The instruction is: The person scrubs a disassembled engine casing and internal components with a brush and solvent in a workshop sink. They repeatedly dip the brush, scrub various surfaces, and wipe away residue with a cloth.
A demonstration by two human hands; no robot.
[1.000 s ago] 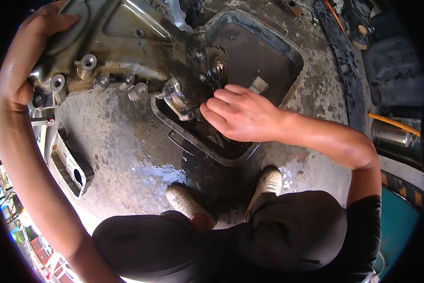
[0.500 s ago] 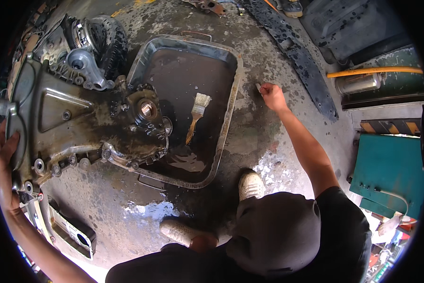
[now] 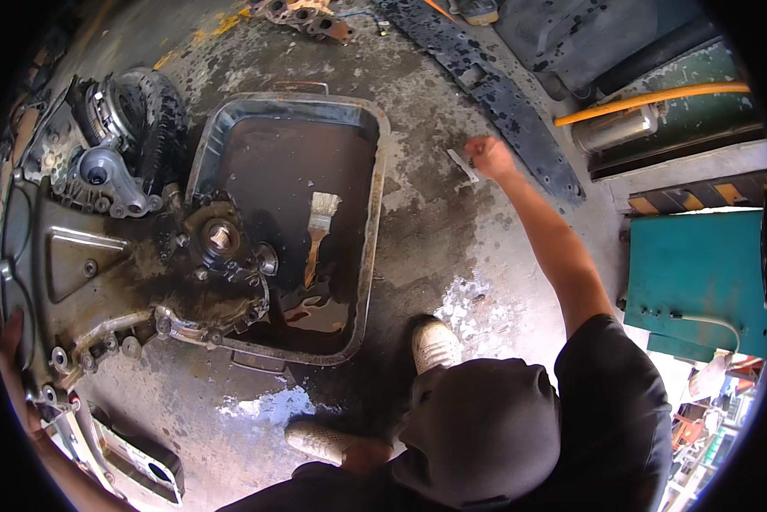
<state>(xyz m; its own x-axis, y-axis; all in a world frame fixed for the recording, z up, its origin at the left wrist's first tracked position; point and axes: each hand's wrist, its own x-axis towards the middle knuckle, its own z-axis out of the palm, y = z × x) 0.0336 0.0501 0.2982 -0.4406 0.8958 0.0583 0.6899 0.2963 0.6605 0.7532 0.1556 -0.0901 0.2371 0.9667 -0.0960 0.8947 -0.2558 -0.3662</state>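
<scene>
Head view: left hand [image 3: 8, 328], fingers spread, steadies the greasy engine cover [image 3: 102, 264] over the wash pan [image 3: 370, 213]; right hand [image 3: 488, 157], fingers curled, reaches a metal piece [image 3: 462, 162] on the floor [image 3: 434, 247].

— What sits in the middle?
— A metal tray [image 3: 370, 213] of dark liquid, with a paintbrush [image 3: 317, 235] lying in it.
— And on the right?
— A green box [image 3: 699, 273]. Farther off, a yellow hose [image 3: 648, 101] and a black perforated strip [image 3: 486, 85].

one head-worn fisheye view looks steeply down at the metal tray [image 3: 370, 256] on the concrete floor [image 3: 452, 247]
</scene>
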